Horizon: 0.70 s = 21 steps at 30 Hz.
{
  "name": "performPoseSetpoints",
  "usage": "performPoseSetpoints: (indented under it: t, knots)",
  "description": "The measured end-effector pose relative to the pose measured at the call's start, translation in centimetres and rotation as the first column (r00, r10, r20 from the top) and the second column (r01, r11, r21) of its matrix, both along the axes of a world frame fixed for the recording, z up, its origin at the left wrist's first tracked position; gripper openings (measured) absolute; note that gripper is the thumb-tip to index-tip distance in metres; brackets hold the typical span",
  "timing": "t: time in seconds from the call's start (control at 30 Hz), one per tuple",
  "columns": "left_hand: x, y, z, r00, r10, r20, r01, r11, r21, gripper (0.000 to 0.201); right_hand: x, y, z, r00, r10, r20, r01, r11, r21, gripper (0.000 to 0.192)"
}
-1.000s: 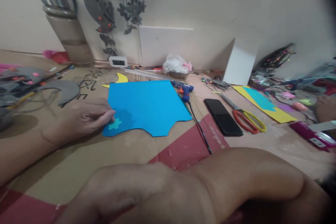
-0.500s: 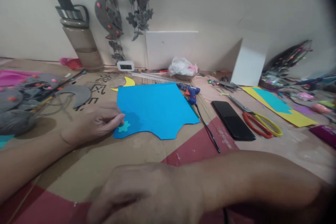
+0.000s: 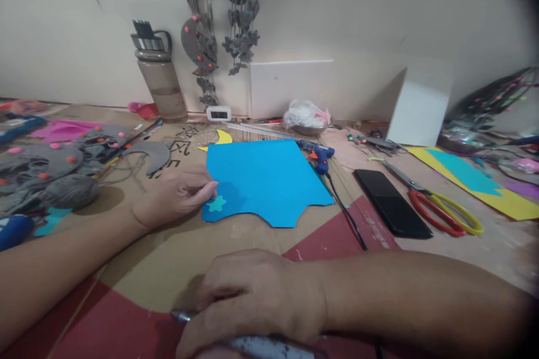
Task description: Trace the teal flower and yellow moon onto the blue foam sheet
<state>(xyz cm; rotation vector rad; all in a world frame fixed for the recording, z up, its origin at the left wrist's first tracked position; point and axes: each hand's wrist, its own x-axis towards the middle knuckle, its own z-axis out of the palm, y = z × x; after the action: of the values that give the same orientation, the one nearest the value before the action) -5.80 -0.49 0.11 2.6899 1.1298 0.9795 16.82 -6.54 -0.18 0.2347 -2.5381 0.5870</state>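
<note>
My left hand is closed at the left edge of a blue sheet. Its thumb tip touches or nearly touches a small turquoise flower cutout lying on the sheet's lower left corner; whatever its fingers pinch is hidden. Scallops are cut into the sheet's near edge. Nearer to me, my right hand is wrapped round a tool with a worn grey body and a pointed metallic tip. Its kind cannot be made out. A yellow crescent shows behind the blue sheet.
To the right lie a blue glue gun with a cord, a black phone and scissors. Grey felt pieces crowd the left side. Along the wall stand a bottle, a small clock and a white board.
The view has swung slightly left, so things appear further right. My right hand has come more into view, and the tool in its grip now shows. My left hand stays by the flower cutout.
</note>
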Motion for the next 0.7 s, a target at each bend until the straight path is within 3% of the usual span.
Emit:
performPoseSetpoints:
  t: [0.13,0.27,0.7]
  knots:
    - [0.05,-0.07,0.48,0.993,0.117,0.034,-0.115,0.991,-0.066,0.039,-0.37,-0.24,-0.47,0.993,-0.031,0.116,0.033,0.999,-0.015,0.039]
    - [0.18,-0.19,0.81,0.986,0.161,0.05,-0.155,0.983,-0.1,0.04,-0.46,-0.33,-0.44,0.994,-0.032,0.107,0.035,0.999,-0.029,0.035]
    - [-0.12,0.11,0.43,0.992,0.114,0.057,-0.109,0.991,-0.073,0.041,-0.43,-0.51,-1.13,0.997,-0.051,0.063,0.052,0.998,-0.023,0.03]
